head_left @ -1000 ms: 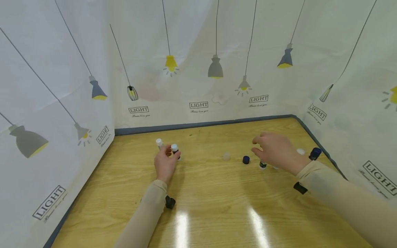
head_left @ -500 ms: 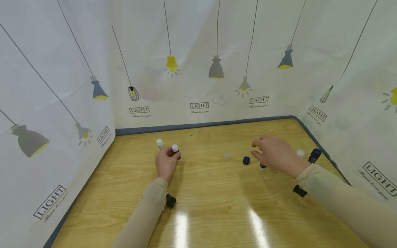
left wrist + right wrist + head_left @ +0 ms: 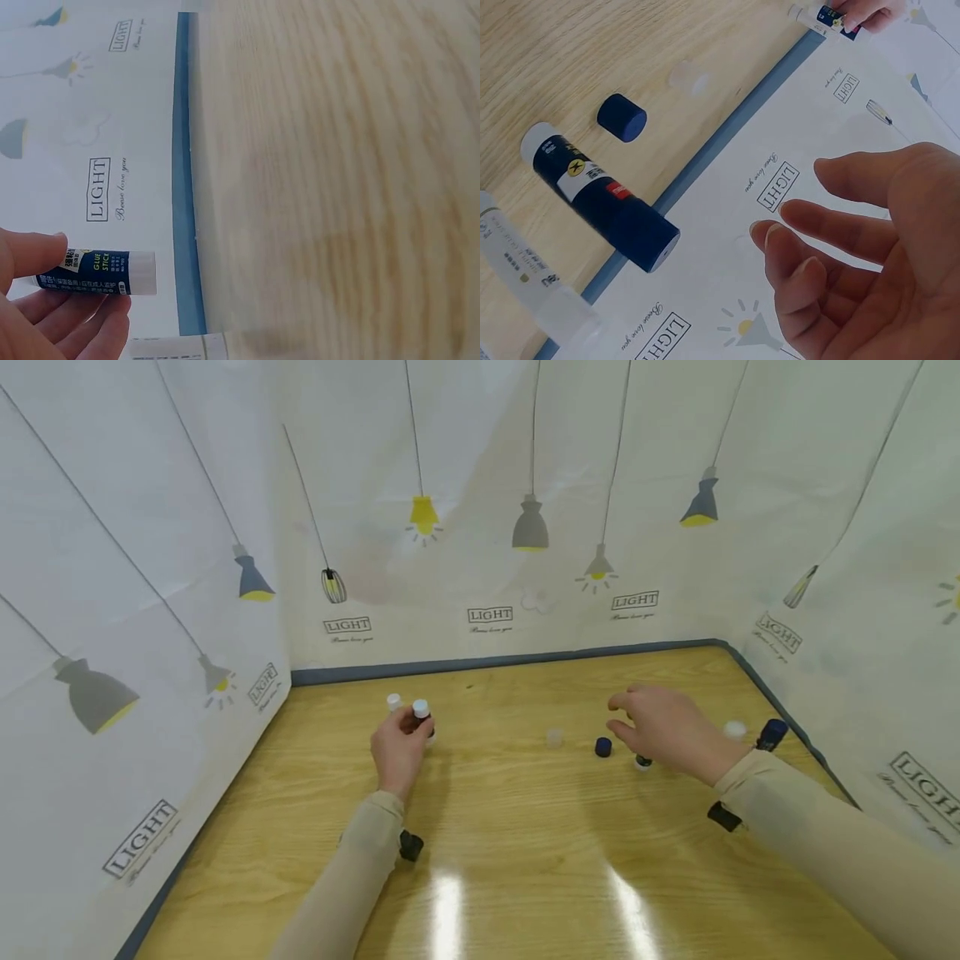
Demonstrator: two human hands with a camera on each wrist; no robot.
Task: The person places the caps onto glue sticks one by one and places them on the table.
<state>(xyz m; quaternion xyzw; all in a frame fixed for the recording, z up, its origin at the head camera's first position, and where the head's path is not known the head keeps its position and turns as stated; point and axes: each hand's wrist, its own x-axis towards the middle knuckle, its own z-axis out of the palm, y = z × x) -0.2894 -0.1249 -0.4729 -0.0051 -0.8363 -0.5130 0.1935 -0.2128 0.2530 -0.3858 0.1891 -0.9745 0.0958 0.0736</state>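
My left hand (image 3: pixel 399 752) pinches a dark blue glue stick (image 3: pixel 94 271) between thumb and fingers. Its cap is off and its white base points down to the table. Just beyond that hand stands a white glue stick (image 3: pixel 393 701), partly hidden by the fingers. My right hand (image 3: pixel 667 727) holds nothing, its fingers loosely bent in the air. Below it a capped dark blue glue stick (image 3: pixel 600 195) stands upright, and only its lower end shows in the head view. A white glue stick with a clear cap (image 3: pixel 532 270) stands beside that one.
A loose dark blue cap (image 3: pixel 603 747) and a loose clear cap (image 3: pixel 554 739) lie on the wooden table (image 3: pixel 517 827) between the hands. Another blue-capped glue stick (image 3: pixel 771 734) stands at the far right. Lamp-printed sheets (image 3: pixel 450 577) wall the table's back and sides.
The left hand has shifted slightly left and up with the blue glue stick. The right hand stays over the glue sticks, almost still. The head view has turned slightly left.
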